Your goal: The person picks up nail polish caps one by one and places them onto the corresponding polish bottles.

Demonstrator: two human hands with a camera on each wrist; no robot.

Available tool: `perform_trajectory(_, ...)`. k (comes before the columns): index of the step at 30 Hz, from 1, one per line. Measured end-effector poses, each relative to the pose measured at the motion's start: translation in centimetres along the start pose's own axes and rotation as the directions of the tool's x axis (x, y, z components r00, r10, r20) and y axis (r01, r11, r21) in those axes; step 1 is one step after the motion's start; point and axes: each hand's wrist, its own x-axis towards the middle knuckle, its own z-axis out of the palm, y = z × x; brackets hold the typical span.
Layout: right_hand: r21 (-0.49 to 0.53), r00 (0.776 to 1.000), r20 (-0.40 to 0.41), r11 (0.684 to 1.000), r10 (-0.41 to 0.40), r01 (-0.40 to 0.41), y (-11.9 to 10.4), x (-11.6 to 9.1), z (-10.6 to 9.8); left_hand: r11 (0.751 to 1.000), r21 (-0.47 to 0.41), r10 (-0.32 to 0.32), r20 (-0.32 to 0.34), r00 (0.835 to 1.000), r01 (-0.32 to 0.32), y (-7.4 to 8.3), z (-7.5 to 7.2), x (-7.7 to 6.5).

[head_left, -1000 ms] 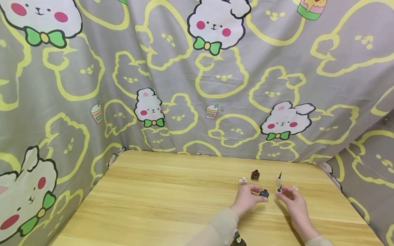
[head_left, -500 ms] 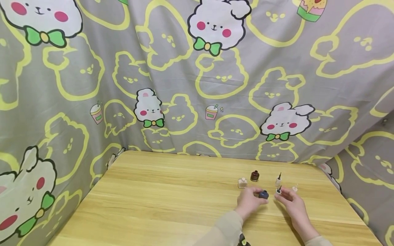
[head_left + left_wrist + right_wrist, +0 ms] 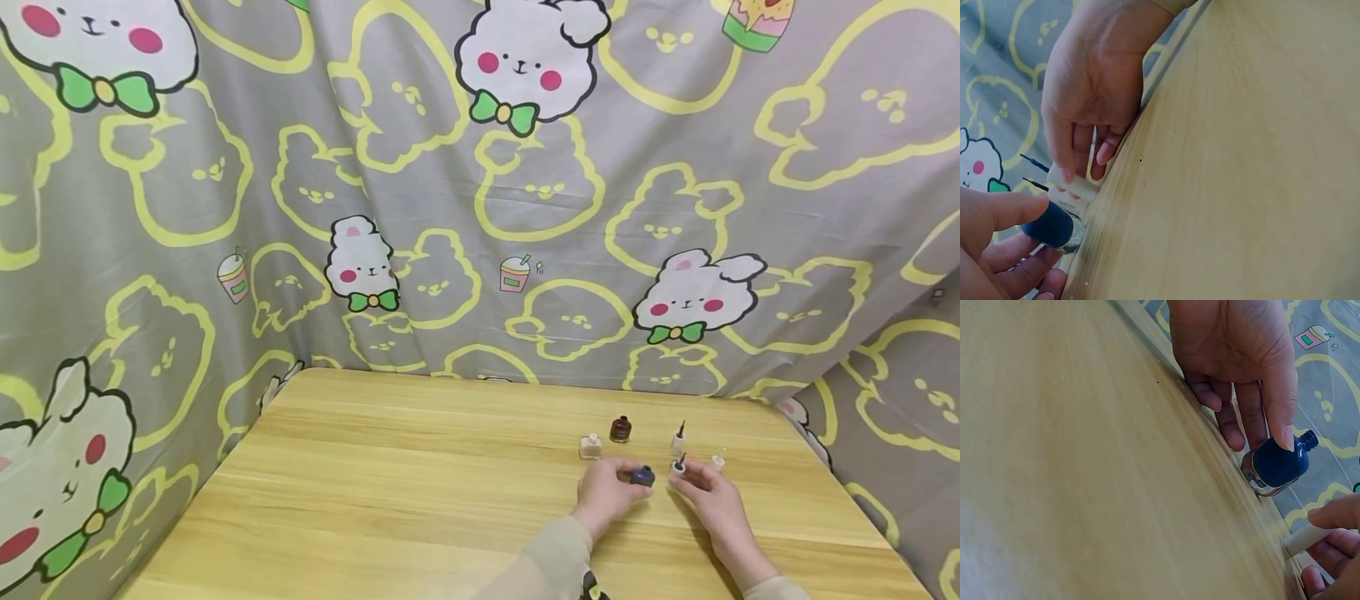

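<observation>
My left hand (image 3: 604,493) pinches a small dark-blue nail polish bottle (image 3: 1280,464) between thumb and fingers. The bottle's threaded neck is uncapped, and its clear glass base sits right at the wooden table (image 3: 390,500). To its right, my right hand (image 3: 712,500) pinches a white nail polish cap (image 3: 678,468) with its dark brush pointing up. In the left wrist view this white cap (image 3: 1075,185) stands close to the tabletop, a short gap from the blue bottle (image 3: 1054,225). Another white cap (image 3: 678,439), brush up, stands just behind the right hand.
Behind my left hand stand a dark-red polish bottle (image 3: 620,429) and a pale, clear-bottomed bottle (image 3: 591,447), both uncapped. A further white cap (image 3: 718,461) stands beyond the right fingers. A patterned grey curtain (image 3: 435,200) encloses the table's back and sides.
Both hands keep their grips on the bottle and the cap. The left forearm has shifted slightly right and down since a second ago; little has moved in the last half second.
</observation>
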Motion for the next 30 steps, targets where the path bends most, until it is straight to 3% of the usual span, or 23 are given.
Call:
perform_trajectory(19,-0.005,1.000,0.011,1.000,-0.001,0.001,0.45,0.36,-0.18,0.995,0.096,0.004,-0.051,0.999,0.001,0.28,0.39,-0.09)
perform_trajectory(30,0.022,1.000,0.005,1.000,0.003,-0.003,0.22,0.13,-0.05,0.997,0.074,-0.012,-0.042,0.999,0.015,0.03,0.36,0.18)
